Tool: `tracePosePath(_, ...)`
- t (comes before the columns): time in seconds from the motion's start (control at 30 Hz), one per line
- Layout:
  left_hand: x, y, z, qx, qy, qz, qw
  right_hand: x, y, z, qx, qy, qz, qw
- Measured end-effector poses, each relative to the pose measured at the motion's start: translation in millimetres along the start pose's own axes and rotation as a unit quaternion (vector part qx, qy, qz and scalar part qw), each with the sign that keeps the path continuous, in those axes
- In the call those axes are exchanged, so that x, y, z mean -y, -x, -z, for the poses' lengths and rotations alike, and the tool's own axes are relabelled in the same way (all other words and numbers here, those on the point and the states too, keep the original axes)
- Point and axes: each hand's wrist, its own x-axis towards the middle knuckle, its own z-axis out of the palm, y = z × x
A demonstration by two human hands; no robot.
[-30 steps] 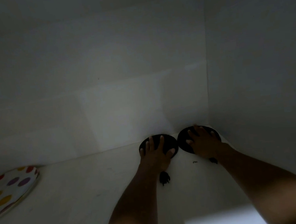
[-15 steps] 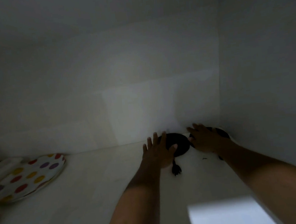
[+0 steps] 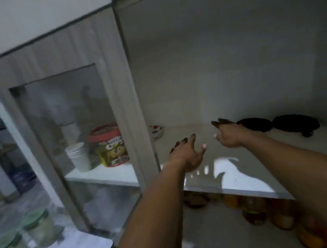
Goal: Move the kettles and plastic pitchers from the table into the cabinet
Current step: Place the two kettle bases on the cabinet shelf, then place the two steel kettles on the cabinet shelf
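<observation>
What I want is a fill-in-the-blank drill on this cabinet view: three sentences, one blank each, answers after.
The left hand and the right hand are open and hold ____.
A black base and a second black base lie at the back ____ corner of the shelf.
The white cups stand beside a jar with a ____ lid.
Missing words: nothing; right; red.
</observation>
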Motion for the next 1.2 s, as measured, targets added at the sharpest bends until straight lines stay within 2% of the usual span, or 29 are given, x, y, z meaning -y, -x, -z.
tracePosePath(0.13,60,105,34,-0.015,0.052,0.047,0.997,107,55,-20,-0.033,-0.065,0.084,0.994)
tracePosePath(0.3,135,212,83,-0.072,0.060,0.133,0.987,236,110,-35,-0.073,-0.096,0.149,0.981)
tracePosePath(0.43,222,297,114,-0.102,0.040,0.246,0.963,342,133,-55,-0.038,-0.109,0.237,0.965)
tracePosePath(0.63,345,431,130,-0.127,0.012,0.412,0.902,516,167,-120,0.054,-0.116,0.361,0.924)
tracePosePath(0.73,394,493,127,-0.143,-0.014,0.502,0.853,597,194,-163,0.130,-0.135,0.416,0.890)
tracePosePath(0.83,426,547,112,-0.192,-0.030,0.599,0.777,659,219,-209,0.226,-0.128,0.445,0.857)
tracePosePath(0.9,442,575,93,-0.220,-0.007,0.659,0.719,685,235,-240,0.302,-0.107,0.434,0.842)
tracePosePath(0.97,456,599,71,-0.234,0.044,0.709,0.664,700,251,-266,0.389,-0.092,0.403,0.823)
tracePosePath(1.07,475,623,39,-0.213,0.150,0.747,0.612,711,267,-304,0.481,-0.090,0.354,0.797)
tracePosePath(1.13,488,629,20,-0.214,0.229,0.746,0.588,716,277,-330,0.498,-0.094,0.323,0.799)
tracePosePath(1.2,499,627,4,-0.252,0.303,0.727,0.562,721,282,-351,0.497,-0.147,0.276,0.810)
